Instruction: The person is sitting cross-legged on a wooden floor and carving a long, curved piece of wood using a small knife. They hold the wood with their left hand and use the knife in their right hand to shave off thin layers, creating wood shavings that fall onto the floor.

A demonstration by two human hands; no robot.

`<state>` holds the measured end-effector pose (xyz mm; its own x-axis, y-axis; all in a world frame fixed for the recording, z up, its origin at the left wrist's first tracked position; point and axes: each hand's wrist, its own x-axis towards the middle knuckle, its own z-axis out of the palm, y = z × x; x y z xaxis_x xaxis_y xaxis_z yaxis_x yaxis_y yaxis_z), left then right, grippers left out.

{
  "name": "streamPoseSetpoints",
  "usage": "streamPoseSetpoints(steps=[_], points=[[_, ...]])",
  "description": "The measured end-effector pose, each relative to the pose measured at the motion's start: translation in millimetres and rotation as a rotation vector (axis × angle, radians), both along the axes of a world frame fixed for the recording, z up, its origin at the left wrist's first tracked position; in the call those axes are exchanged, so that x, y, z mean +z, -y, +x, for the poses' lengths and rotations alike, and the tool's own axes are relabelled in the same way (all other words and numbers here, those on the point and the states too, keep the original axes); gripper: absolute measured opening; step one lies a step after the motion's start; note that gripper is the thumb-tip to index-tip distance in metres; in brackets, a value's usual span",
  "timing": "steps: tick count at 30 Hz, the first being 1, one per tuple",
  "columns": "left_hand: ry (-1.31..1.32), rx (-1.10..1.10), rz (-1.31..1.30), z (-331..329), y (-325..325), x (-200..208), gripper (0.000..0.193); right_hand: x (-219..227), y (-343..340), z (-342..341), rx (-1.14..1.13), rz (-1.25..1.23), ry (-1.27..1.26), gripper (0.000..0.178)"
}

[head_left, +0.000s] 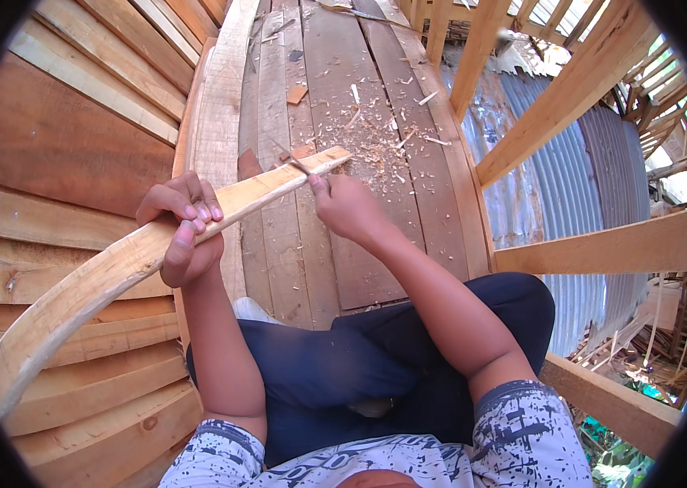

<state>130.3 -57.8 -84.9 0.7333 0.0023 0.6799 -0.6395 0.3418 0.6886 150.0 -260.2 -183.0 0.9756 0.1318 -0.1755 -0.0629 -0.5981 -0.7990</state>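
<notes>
A long pale wooden plank (pixel 108 268) runs slantwise from the lower left up to a narrower end over the floor. My left hand (pixel 185 224) is closed around its middle, thumb and fingers on opposite edges. In my right hand (pixel 347 207) is a knife (pixel 296 163), its thin dark blade lying across the plank near the narrow end. Most of the knife's handle is hidden in my fist. I sit with bent legs in dark trousers (pixel 319 358) below the plank.
Wood shavings (pixel 388 150) and chips litter the plank floor (pixel 360 268). A small reddish-brown wood piece (pixel 296 95) lies farther off. Boards form a wall (pixel 67 122) close on my left. To the right are timber beams (pixel 604 241), with corrugated metal sheets (pixel 559 179) beyond.
</notes>
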Motion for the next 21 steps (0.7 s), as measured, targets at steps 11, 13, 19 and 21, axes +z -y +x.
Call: streamPoseSetpoints(steps=[11, 13, 19, 21], points=[[-0.069, 0.089, -0.126, -1, 10, 2, 0.013, -50, 16, 14, -0.161, 0.037, -0.140, 0.057], [-0.062, 0.054, -0.109, -4, 3, -1, 0.017, -7, -5, -1, -0.040, 0.080, -0.086, 0.058], [-0.037, -0.078, -0.080, 0, 3, 0, 0.025, -5, -6, -5, -0.012, 0.125, 0.024, 0.057], [-0.043, -0.077, -0.056, 1, -1, 0, 0.025, -1, -5, -2, -0.044, 0.101, -0.030, 0.056]])
